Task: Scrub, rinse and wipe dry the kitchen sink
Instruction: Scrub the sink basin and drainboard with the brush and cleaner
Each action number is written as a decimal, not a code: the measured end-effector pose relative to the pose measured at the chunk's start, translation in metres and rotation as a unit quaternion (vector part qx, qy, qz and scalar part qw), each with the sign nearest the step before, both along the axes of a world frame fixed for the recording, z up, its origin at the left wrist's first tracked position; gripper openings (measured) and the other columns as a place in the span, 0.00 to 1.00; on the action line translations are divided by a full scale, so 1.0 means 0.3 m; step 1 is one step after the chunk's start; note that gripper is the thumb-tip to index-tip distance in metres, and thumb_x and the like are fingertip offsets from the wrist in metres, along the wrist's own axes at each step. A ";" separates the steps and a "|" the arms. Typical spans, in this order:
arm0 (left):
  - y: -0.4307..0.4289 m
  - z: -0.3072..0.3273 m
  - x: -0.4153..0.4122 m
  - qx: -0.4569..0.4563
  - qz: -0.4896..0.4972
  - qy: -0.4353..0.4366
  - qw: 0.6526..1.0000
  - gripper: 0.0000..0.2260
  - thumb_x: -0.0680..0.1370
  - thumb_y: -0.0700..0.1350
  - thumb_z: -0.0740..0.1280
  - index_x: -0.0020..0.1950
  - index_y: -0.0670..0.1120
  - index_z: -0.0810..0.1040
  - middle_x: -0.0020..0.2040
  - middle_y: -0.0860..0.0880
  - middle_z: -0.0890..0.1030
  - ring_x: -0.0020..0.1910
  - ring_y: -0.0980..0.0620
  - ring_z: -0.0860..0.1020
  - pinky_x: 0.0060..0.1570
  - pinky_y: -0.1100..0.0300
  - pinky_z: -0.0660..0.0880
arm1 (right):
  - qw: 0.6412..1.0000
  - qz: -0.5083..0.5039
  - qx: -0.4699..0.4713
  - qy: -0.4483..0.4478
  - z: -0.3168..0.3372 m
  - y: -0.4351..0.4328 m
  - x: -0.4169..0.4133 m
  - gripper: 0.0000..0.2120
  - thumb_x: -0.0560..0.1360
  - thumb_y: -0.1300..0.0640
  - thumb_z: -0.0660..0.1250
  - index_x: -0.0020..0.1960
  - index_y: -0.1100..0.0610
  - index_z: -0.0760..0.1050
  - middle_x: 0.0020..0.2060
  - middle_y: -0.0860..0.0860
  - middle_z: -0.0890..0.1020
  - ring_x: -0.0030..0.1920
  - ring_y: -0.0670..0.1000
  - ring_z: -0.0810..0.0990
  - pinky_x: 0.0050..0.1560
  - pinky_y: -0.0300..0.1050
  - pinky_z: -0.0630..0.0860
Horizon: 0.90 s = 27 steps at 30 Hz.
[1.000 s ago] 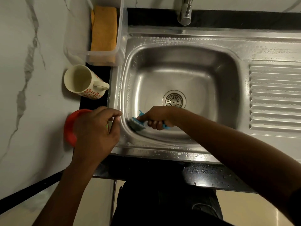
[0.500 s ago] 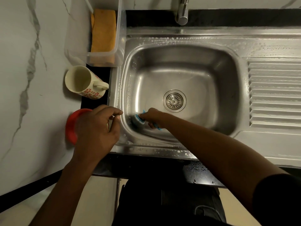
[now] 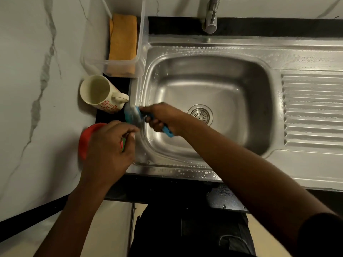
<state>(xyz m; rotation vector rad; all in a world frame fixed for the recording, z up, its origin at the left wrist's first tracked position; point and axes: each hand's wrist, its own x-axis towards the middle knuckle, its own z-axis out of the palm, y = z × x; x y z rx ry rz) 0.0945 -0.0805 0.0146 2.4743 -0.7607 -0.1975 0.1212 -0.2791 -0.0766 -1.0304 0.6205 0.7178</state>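
Head view, looking down: the steel sink [image 3: 213, 75] fills most of what I see, a rounded rectangular basin, smooth and shiny, with soap bubbles beaded along its rim and a ribbed draining board [image 3: 311, 108] pressed into the metal on the right. To the left lies the white marble-veined counter [image 3: 37, 89]. A clear plastic tub [image 3: 141, 52] stands against the sink's far left corner, with a folded orange cloth [image 3: 122, 41] in it. Nearer sits a cream mug [image 3: 100, 93] with red flowers. My right hand [image 3: 161, 117] is curled tight around the blue handle of the scrub brush [image 3: 132, 115], whose blurred head presses on the sink's left rim. My left hand [image 3: 109, 147] rests over a round red thing [image 3: 87, 140] on the counter, fingertips pinched together on something small that I cannot make out.
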 end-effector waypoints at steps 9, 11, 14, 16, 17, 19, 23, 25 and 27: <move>0.022 0.010 -0.001 -0.031 0.014 0.003 0.999 0.07 0.81 0.39 0.70 0.57 0.45 0.85 0.51 0.51 0.84 0.46 0.52 0.83 0.50 0.48 0.82 | 0.976 0.053 -0.209 0.022 -0.070 -0.103 -0.064 0.16 0.82 0.54 0.68 0.60 0.67 0.81 0.30 0.51 0.75 0.23 0.45 0.66 0.22 0.37 0.63; 0.015 0.003 -0.007 -0.030 0.010 0.011 0.999 0.08 0.80 0.38 0.71 0.57 0.44 0.85 0.51 0.51 0.84 0.47 0.53 0.82 0.50 0.52 0.82 | 0.973 0.086 -0.208 0.043 -0.128 -0.073 -0.105 0.15 0.82 0.55 0.69 0.58 0.67 0.81 0.30 0.52 0.75 0.22 0.46 0.66 0.22 0.37 0.62; 0.011 -0.005 -0.020 -0.029 0.006 0.009 1.000 0.07 0.80 0.36 0.71 0.56 0.44 0.85 0.50 0.51 0.84 0.47 0.54 0.81 0.50 0.57 0.80 | 0.968 0.120 -0.201 0.086 -0.207 -0.056 -0.169 0.13 0.81 0.54 0.71 0.53 0.65 0.83 0.28 0.52 0.74 0.22 0.47 0.65 0.22 0.36 0.61; 0.010 -0.009 -0.028 -0.029 0.008 0.019 0.999 0.08 0.79 0.36 0.71 0.56 0.45 0.85 0.50 0.52 0.84 0.46 0.56 0.80 0.50 0.60 0.79 | 0.963 0.138 -0.217 0.076 -0.241 -0.061 -0.175 0.12 0.80 0.54 0.72 0.47 0.64 0.82 0.27 0.52 0.75 0.22 0.48 0.66 0.22 0.36 0.62; 0.010 -0.011 -0.032 -0.025 0.004 0.021 0.999 0.08 0.79 0.36 0.71 0.56 0.45 0.85 0.50 0.53 0.83 0.46 0.56 0.80 0.50 0.60 0.79 | 0.956 0.161 -0.240 0.057 -0.258 -0.060 -0.166 0.12 0.79 0.55 0.73 0.45 0.64 0.80 0.27 0.53 0.75 0.22 0.49 0.67 0.21 0.37 0.63; 0.008 -0.013 -0.036 -0.019 -0.002 0.022 1.000 0.08 0.79 0.35 0.71 0.56 0.45 0.85 0.50 0.53 0.83 0.46 0.57 0.80 0.50 0.59 0.79 | 0.932 0.209 -0.296 0.027 -0.287 -0.044 -0.141 0.11 0.78 0.58 0.72 0.44 0.66 0.78 0.30 0.56 0.77 0.22 0.50 0.71 0.21 0.38 0.67; 0.012 -0.015 -0.030 -0.023 0.007 0.024 0.999 0.08 0.80 0.36 0.71 0.56 0.46 0.85 0.50 0.55 0.83 0.47 0.58 0.80 0.51 0.57 0.80 | 0.920 0.239 -0.311 0.011 -0.320 -0.038 -0.126 0.15 0.78 0.57 0.72 0.51 0.70 0.79 0.33 0.57 0.79 0.24 0.50 0.74 0.23 0.40 0.71; 0.014 -0.020 -0.030 -0.023 0.004 0.020 1.000 0.08 0.80 0.36 0.71 0.55 0.46 0.85 0.49 0.54 0.83 0.46 0.57 0.80 0.51 0.58 0.79 | 0.931 0.245 -0.269 0.003 -0.281 -0.078 -0.139 0.14 0.80 0.54 0.73 0.48 0.67 0.79 0.31 0.55 0.78 0.23 0.49 0.71 0.22 0.38 0.67; 0.013 -0.032 -0.033 -0.017 -0.001 0.027 0.999 0.08 0.79 0.35 0.71 0.56 0.46 0.85 0.49 0.54 0.83 0.47 0.59 0.79 0.51 0.61 0.78 | 0.944 0.254 -0.208 0.001 -0.221 -0.123 -0.132 0.13 0.80 0.53 0.72 0.49 0.64 0.81 0.30 0.53 0.77 0.24 0.48 0.67 0.23 0.38 0.63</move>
